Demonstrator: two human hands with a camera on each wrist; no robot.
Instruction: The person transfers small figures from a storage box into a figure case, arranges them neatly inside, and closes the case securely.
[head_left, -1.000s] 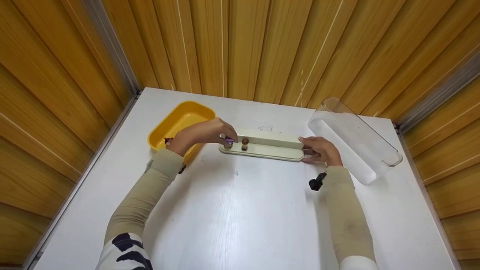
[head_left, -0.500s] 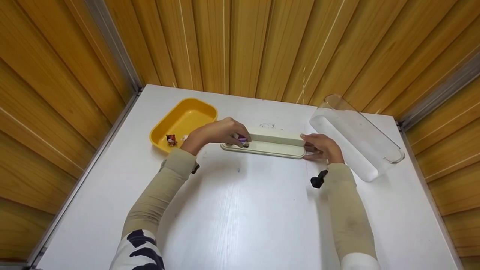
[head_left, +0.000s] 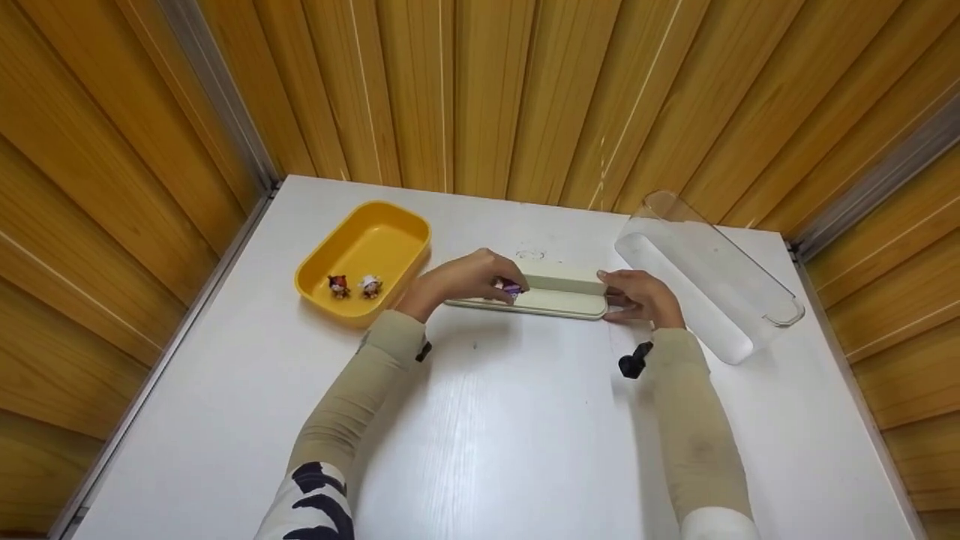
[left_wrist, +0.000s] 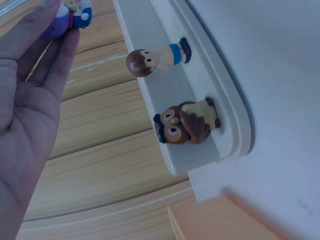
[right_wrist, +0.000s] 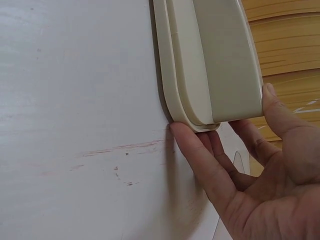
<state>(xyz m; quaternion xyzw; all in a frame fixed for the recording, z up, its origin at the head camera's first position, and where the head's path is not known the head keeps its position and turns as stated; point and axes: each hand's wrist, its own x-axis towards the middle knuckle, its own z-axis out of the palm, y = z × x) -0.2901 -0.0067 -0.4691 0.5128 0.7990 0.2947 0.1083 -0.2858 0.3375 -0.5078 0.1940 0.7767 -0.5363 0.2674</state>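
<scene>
My left hand [head_left: 476, 277] pinches a small purple-and-blue figurine [left_wrist: 75, 16] between thumb and fingers, over the middle of a cream stepped display base [head_left: 564, 301]. In the left wrist view an owl figurine [left_wrist: 187, 122] and a brown-haired boy figurine [left_wrist: 159, 57] stand on the lower step at the base's left end. The left hand hides both in the head view. My right hand [head_left: 641, 296] holds the base's right end, the thumb at the top of the raised step and fingertips against the lower rim [right_wrist: 192, 122].
A yellow tray [head_left: 415, 251] at the left contains a red-and-black figurine [head_left: 339, 286] and a white-topped figurine [head_left: 370, 286]. A clear plastic cover [head_left: 697, 270] lies slanted at the right. Wood-patterned panels [head_left: 487, 97] border the white table [head_left: 525, 435].
My left hand has moved right along the base, carrying the purple figurine. The two figurines in the tray have come into view. The right hand keeps its place at the base's end.
</scene>
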